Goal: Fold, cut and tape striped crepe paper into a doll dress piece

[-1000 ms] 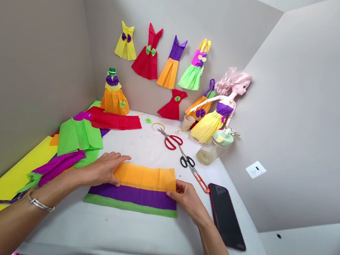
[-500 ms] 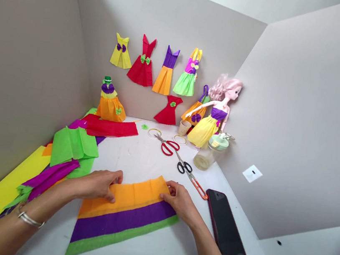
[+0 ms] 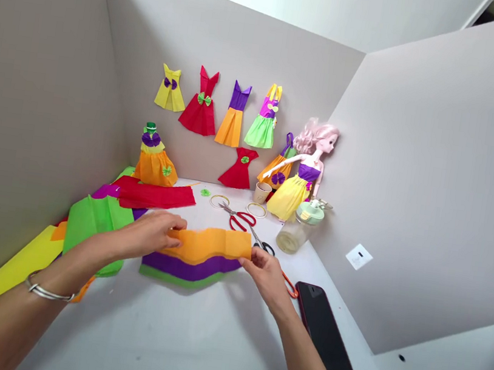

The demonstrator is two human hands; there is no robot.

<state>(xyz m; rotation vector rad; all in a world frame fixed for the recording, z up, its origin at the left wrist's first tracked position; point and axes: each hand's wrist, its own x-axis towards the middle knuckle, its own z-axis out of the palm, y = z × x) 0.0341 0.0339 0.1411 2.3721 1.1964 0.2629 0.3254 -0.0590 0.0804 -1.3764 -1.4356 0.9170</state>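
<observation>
A striped sheet of crepe paper [image 3: 200, 258], orange, purple and green, hangs between my two hands over the white table. My left hand [image 3: 155, 234] pinches its orange band near the left end. At the right end, my right hand [image 3: 265, 271] grips the orange corner between thumb and fingers. The sheet's upper edge is wavy, and its green edge faces me. Behind its right end, black-handled scissors [image 3: 262, 239] and orange-handled snips [image 3: 290, 285] are partly hidden.
Coloured crepe sheets [image 3: 97, 219] lie at the left. A phone [image 3: 326, 334], a jar [image 3: 298, 229], red-handled scissors [image 3: 242, 218] and a small cup [image 3: 262, 193] stand or lie at the right. Beside the cup is a doll [image 3: 306, 175]; paper dresses [image 3: 200, 105] hang on the back panel.
Both hands have raised the striped sheet off the table and moved it away from me. It now bends and looks foreshortened. The camera view has tilted upward slightly.
</observation>
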